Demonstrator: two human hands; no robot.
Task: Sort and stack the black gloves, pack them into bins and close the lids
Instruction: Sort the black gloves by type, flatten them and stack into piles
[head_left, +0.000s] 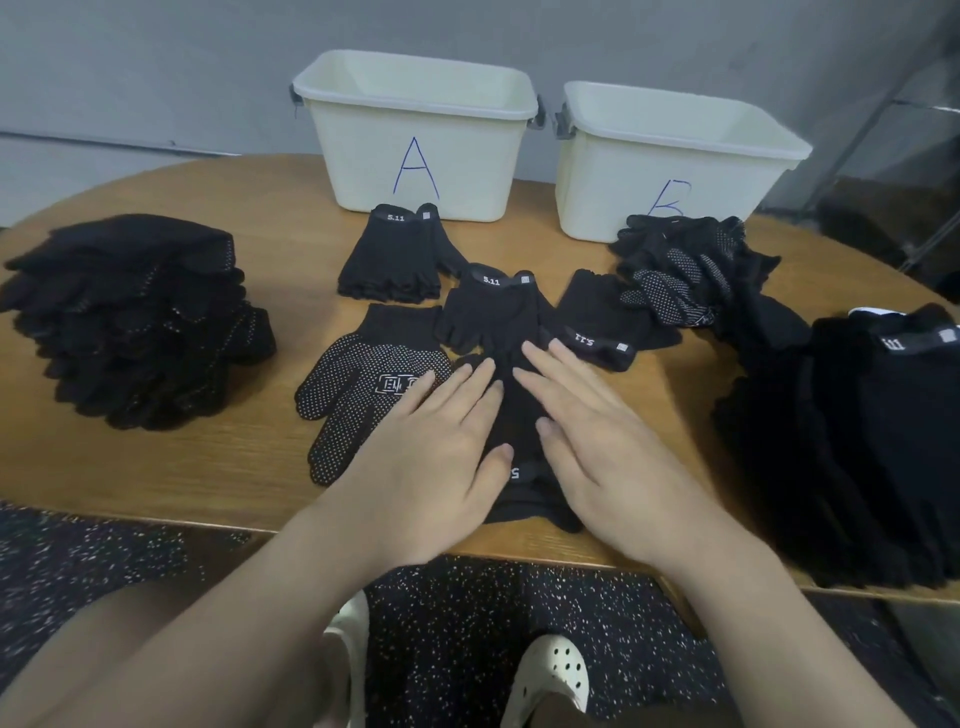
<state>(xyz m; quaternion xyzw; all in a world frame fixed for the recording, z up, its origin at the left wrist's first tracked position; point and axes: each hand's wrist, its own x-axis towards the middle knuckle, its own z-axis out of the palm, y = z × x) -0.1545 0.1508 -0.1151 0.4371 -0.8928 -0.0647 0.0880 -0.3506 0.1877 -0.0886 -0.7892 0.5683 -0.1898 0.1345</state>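
**Flat hands on a soft glove, sorting unfinished**

Both hands nearest me: left hand (431, 441) and right hand (597, 441) lie flat, fingers straight, pressing a black fingerless glove (511, 415) at the table (249, 467) front edge; nothing gripped. Dotted glove (363, 395) sits just left, touching my left fingertips. More fingerless gloves (389, 260) lie scattered toward bin A (415, 150) and bin B (660, 166), both open, no lids in view. Dotted stack (135, 322) far left, fingerless stack (857, 441) far right, loose dotted pile (685, 275) in front of B.

My read: knit fabric, light, limp, flops when lifted; the dots likely cling to cloth. I'd pinch at the cuff band, or take a whole stack squeezed from both sides so it doesn't slump.
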